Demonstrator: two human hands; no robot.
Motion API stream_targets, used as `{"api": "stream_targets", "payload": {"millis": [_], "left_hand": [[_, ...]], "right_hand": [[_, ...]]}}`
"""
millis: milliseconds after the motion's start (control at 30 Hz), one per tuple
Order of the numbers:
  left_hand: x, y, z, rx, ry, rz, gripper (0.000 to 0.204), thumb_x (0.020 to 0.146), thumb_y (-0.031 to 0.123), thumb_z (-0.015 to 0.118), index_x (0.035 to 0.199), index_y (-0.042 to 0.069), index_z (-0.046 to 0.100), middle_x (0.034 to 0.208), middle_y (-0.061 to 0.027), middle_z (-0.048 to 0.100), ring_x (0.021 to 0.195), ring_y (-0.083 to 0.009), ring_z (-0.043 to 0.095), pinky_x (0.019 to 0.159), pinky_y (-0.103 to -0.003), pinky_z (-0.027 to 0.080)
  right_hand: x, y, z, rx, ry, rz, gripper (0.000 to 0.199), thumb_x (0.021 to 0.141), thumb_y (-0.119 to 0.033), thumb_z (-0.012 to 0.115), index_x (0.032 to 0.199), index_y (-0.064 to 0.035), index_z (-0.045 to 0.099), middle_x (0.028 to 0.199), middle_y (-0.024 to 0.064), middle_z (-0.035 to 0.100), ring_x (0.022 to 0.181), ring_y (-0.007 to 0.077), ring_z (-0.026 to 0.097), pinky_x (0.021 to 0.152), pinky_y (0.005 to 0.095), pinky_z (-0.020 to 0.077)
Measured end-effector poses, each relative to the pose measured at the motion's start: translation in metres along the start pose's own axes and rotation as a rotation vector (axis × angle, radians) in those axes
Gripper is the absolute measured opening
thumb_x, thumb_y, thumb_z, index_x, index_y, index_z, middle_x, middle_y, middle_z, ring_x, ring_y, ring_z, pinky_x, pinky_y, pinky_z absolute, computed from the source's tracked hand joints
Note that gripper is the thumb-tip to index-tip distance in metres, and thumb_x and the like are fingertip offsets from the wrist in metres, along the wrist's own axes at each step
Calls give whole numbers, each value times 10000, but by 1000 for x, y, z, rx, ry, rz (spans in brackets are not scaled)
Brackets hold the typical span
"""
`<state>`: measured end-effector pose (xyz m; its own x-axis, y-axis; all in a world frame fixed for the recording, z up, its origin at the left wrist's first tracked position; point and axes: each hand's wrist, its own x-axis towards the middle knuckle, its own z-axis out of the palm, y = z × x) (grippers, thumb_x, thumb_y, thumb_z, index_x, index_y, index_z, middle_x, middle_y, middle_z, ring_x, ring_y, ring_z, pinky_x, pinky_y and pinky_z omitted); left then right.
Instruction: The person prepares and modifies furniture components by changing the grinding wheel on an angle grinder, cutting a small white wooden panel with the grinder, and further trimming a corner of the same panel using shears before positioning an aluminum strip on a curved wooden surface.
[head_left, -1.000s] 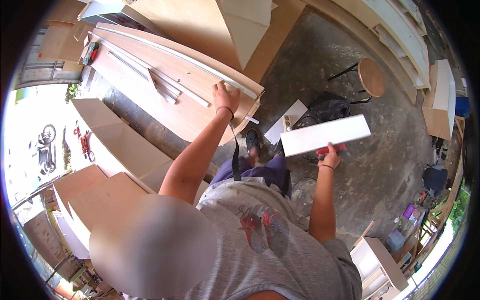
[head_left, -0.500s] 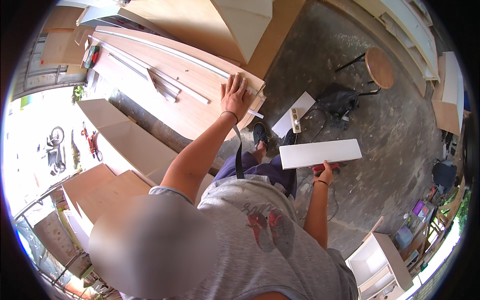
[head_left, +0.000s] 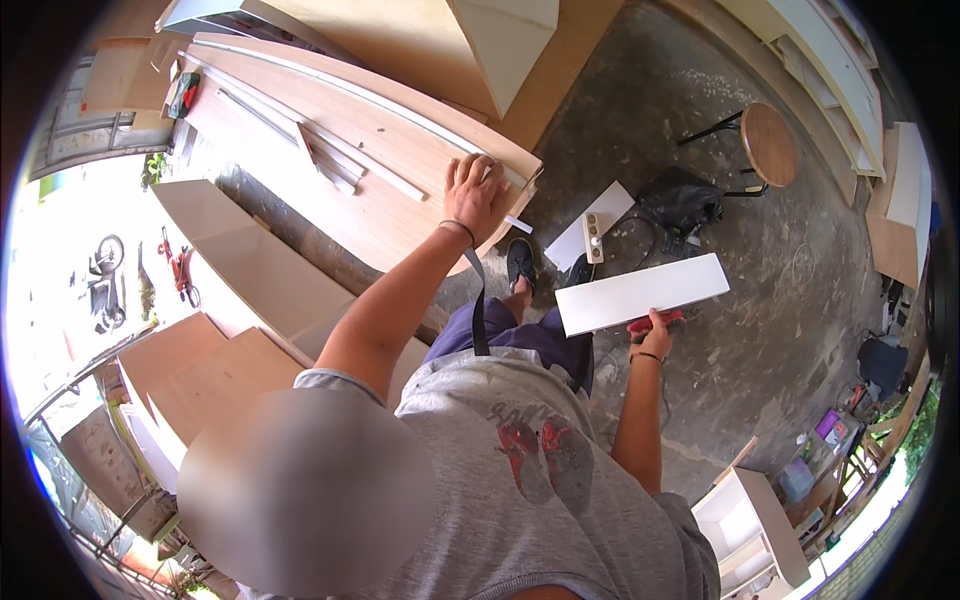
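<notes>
My left hand point(head_left: 475, 197) rests palm down near the right end of the long wood-coloured panel point(head_left: 330, 175), by a thin white strip point(head_left: 410, 115) along its far side. Its fingers are bent a little and hold nothing that shows. In front of my body my right hand point(head_left: 652, 335) is closed at the near edge of a white rectangular board point(head_left: 645, 290), thumb side up. A red tool point(head_left: 668, 320) shows at this hand, partly hidden by the board and fingers. Whether the hand grips the tool as well, I cannot tell.
Several loose strips point(head_left: 395, 180) lie on the panel. On the floor stand a round stool point(head_left: 768, 145), a black bag point(head_left: 680, 197) and a power strip point(head_left: 594, 238) with cables. Cabinet carcasses point(head_left: 250, 245) are at the left, a white cabinet point(head_left: 745, 525) at the lower right.
My right hand, the white board and the red tool have moved slightly farther out, and the board has tilted, its right end upward. My left hand's fingers look more bent on the panel.
</notes>
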<state>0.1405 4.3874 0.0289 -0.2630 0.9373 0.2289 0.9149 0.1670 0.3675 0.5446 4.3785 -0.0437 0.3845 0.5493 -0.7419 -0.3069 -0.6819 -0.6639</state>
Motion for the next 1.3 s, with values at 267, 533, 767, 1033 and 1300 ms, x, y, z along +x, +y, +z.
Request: {"api": "stream_targets", "payload": {"millis": [267, 533, 767, 1033, 1300], "left_hand": [[-4, -1, -2, 51, -134, 29, 483, 781, 352, 614, 1139, 33, 558, 1190, -113, 496, 1230, -288, 378, 1056, -482, 234], [-2, 18, 3, 137, -230, -88, 762, 647, 396, 709, 1260, 22, 454, 1269, -122, 425, 1312, -301, 284, 1091, -531, 173], [-16, 16, 15, 117, -95, -167, 734, 602, 298, 693, 1246, 34, 460, 1257, -113, 422, 1321, -304, 280, 1084, -564, 183], [-16, 22, 18, 100, 7, -196, 701, 570, 272, 713, 1195, 47, 489, 1251, -107, 442, 1302, -304, 325, 1078, -537, 210], [-10, 26, 18, 128, -33, -232, 648, 591, 304, 693, 1168, 68, 518, 1238, -86, 467, 1312, -276, 328, 1084, -529, 210]], "right_hand": [[23, 9, 39, -53, 120, 9, 340, 722, -79, 709, 1019, -33, 550, 785, 126, 617, 495, 229, 566, 382, 379, 420], [93, 55, 61, -305, 89, 29, 601, 674, -11, 721, 1200, 96, 451, 1141, 185, 584, 911, 288, 625, 732, 387, 544], [75, 62, 87, -334, -27, -51, 518, 675, -17, 715, 1139, 85, 508, 997, 156, 628, 730, 251, 630, 607, 360, 520], [113, 43, 41, -377, -210, 3, 499, 707, 4, 670, 1173, 15, 491, 1025, 123, 601, 755, 228, 593, 556, 334, 455], [178, 36, 32, -496, -203, 163, 520, 684, 31, 659, 1179, 26, 502, 1043, 150, 611, 844, 269, 629, 579, 380, 531]]}}
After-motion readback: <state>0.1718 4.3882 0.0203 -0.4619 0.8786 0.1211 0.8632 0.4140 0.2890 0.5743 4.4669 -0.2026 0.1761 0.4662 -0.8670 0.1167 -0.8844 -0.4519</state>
